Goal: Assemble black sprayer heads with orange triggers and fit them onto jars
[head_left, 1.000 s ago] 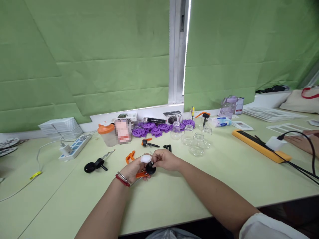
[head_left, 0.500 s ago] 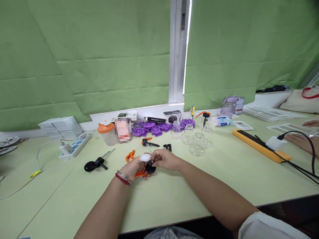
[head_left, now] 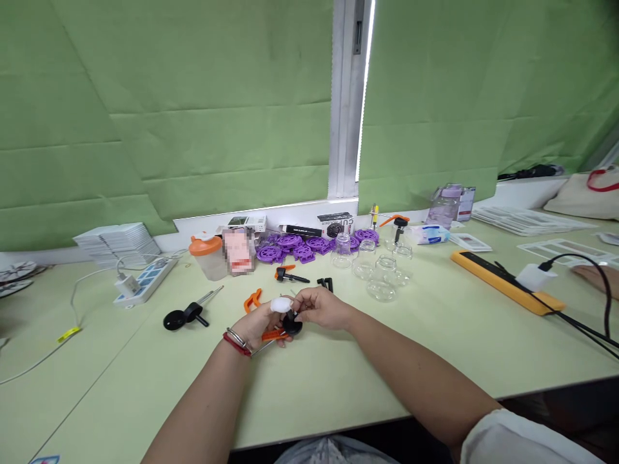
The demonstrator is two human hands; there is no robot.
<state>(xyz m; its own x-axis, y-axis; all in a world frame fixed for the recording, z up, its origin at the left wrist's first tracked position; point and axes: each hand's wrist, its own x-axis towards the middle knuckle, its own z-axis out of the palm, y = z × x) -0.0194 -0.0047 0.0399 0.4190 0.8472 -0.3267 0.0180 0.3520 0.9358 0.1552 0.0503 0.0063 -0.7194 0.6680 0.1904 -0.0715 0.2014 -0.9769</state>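
Note:
My left hand point(head_left: 258, 322), with a white wrap point(head_left: 281, 305) on the thumb, is closed around a black-and-orange part point(head_left: 291, 325) with a round black disc and a thin metal rod. My right hand point(head_left: 322, 308) pinches the same part at its black stem from the right; the fingertips partly hide the grip. An orange clip-shaped piece point(head_left: 252, 300) lies just beyond my left hand. Further back are a black-and-orange lever piece point(head_left: 290, 276) and small black elbow pieces point(head_left: 325, 283). Left of my hands rests a black disc assembly point(head_left: 186, 317) with metal rods.
Several clear glass vessels point(head_left: 382, 290) and purple plastic pieces point(head_left: 304, 251) stand towards the window. An orange-lidded cup point(head_left: 206, 248) is at back left, near a white power strip point(head_left: 147, 281). A yellow power strip point(head_left: 503, 283) with cables lies right, near another person's hand point(head_left: 597, 278).
My hands stay in almost the same place, still on the black-and-orange part. At the far right, the other person's upper hand has gone out of view and the lower one has shifted right.

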